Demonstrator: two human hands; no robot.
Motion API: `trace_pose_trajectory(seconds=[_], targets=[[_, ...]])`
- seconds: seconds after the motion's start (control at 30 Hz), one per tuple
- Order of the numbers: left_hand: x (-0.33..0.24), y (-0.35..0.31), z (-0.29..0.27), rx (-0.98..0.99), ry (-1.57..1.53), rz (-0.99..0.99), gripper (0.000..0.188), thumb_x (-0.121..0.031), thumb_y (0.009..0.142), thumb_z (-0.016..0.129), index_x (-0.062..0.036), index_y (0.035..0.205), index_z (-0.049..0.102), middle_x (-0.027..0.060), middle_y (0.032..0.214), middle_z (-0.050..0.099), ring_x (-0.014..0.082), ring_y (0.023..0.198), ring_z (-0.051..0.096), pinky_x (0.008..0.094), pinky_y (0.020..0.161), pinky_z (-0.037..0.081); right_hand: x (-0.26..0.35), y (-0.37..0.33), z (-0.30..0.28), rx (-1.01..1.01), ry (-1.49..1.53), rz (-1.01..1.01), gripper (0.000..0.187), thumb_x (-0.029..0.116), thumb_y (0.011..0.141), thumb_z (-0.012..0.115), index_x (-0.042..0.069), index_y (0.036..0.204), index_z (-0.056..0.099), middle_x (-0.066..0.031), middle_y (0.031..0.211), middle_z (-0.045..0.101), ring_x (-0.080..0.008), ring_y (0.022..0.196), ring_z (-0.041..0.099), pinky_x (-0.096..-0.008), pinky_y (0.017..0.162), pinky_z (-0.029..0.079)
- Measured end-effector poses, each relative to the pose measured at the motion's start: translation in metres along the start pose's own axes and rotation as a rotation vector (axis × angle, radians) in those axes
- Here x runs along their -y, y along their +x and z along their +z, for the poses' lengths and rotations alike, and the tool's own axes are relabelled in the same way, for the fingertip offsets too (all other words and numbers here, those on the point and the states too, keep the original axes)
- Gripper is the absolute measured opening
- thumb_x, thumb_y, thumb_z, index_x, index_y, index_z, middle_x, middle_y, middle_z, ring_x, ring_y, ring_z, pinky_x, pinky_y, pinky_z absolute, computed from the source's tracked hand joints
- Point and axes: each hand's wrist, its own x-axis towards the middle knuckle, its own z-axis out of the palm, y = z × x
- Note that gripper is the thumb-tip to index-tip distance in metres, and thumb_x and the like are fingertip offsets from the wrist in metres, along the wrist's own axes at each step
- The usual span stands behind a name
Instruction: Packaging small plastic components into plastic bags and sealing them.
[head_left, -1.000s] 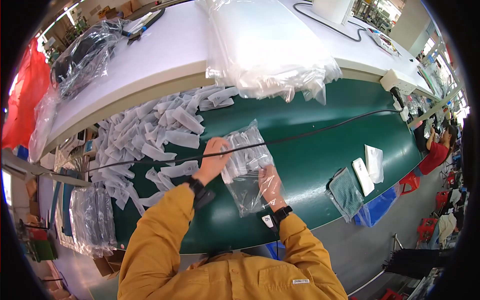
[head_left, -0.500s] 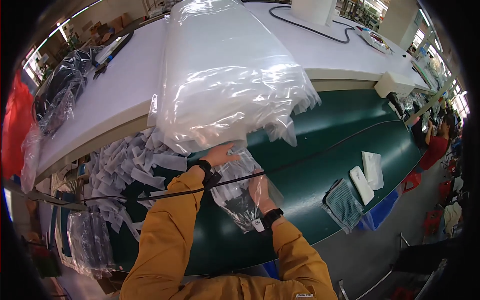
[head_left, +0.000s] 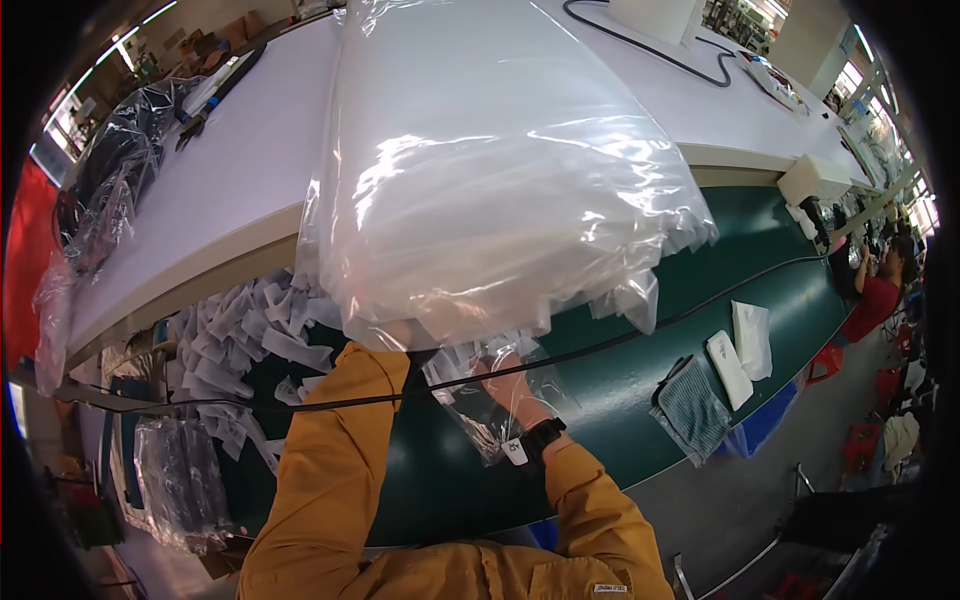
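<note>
A thick stack of large clear plastic bags (head_left: 480, 190) hangs over the raised shelf edge toward me. My left hand (head_left: 397, 334) reaches beneath its drooping front, so its fingers are hidden and only a bit near the wrist shows. Below the stack, a smaller clear plastic bag (head_left: 466, 408) lies on the green work surface (head_left: 620, 405). My right hand (head_left: 507, 386) is closed on this bag, its fingertips partly covered by shiny film. Dark straps circle my wrists; a white tag (head_left: 515, 452) sits by the right one.
Loose translucent strips (head_left: 225, 345) lie at left, above a bundle of wrapped dark items (head_left: 180, 480). A black cable (head_left: 600, 348) crosses in front of my hands. A grey-green cloth (head_left: 692, 405) and white packets (head_left: 730, 370) lie right. A person in red (head_left: 872, 300) sits far right.
The bag stack has come lower and spread to the right. My left hand has passed from sight under it. My right hand has shifted slightly left on the small bag.
</note>
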Motion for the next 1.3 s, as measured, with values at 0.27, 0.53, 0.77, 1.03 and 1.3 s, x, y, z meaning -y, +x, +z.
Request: trace_pose_trajectory(seconds=[0.27, 0.53, 0.77, 1.03, 1.3], targets=[[0.034, -0.034, -0.015, -0.067, 0.336, -0.109, 0.063, -0.051, 0.088, 0.062, -0.0041, 0.13, 0.055, 0.0249, 0.104, 0.065, 0.0408, 0.096, 0.063, 0.0422, 0.084, 0.048, 0.069, -0.023, -0.009, 0.422, 0.084, 0.333, 0.058, 0.03, 0.086, 0.069, -0.013, 0.119, 0.05, -0.0277, 0.095, 0.066, -0.043, 0.091, 0.064, -0.045, 0.079, 0.051], [-0.005, -0.056, -0.007, -0.367, 0.094, 0.21, 0.045, -0.044, 0.092, 0.059, -0.0049, 0.114, 0.061, 0.0244, 0.095, 0.065, 0.0421, 0.091, 0.061, 0.0432, 0.076, 0.048, 0.024, -0.011, 0.054, 0.064, 0.044, -0.038, 0.055, 0.028, 0.086, 0.07, -0.015, 0.112, 0.049, -0.0244, 0.075, 0.066, -0.0439, 0.075, 0.065, -0.047, 0.065, 0.051], [-0.03, -0.053, -0.014, -0.214, -0.041, -0.04, 0.05, -0.039, 0.09, 0.063, -0.0048, 0.126, 0.057, 0.0169, 0.124, 0.062, 0.034, 0.113, 0.057, 0.0397, 0.097, 0.045, 0.018, -0.01, -0.002, 0.001, 0.028, 0.219, 0.025, 0.015, 0.087, 0.065, -0.007, 0.092, 0.055, -0.0218, 0.079, 0.066, -0.0297, 0.067, 0.069, -0.0375, 0.057, 0.052], [-0.075, -0.087, -0.015, -0.514, 0.198, 0.066, 0.039, -0.033, 0.087, 0.066, -0.0006, 0.108, 0.061, 0.019, 0.107, 0.06, 0.0388, 0.1, 0.055, 0.0397, 0.085, 0.047, 0.022, 0.0, -0.008, -0.044, 0.021, 0.058, 0.02, 0.015, 0.089, 0.06, -0.001, 0.096, 0.051, -0.0211, 0.071, 0.062, -0.0377, 0.067, 0.064, -0.0444, 0.061, 0.05], [-0.225, -0.207, 0.112, -0.424, 0.41, 0.473, 0.065, -0.034, 0.078, 0.073, -0.0062, 0.13, 0.047, 0.0169, 0.113, 0.055, 0.0358, 0.11, 0.051, 0.0403, 0.093, 0.04, 0.002, 0.002, -0.041, -0.104, 0.064, 0.25, 0.015, 0.009, 0.089, 0.057, 0.001, 0.098, 0.049, -0.0217, 0.073, 0.062, -0.0428, 0.073, 0.063, -0.0488, 0.063, 0.049]])
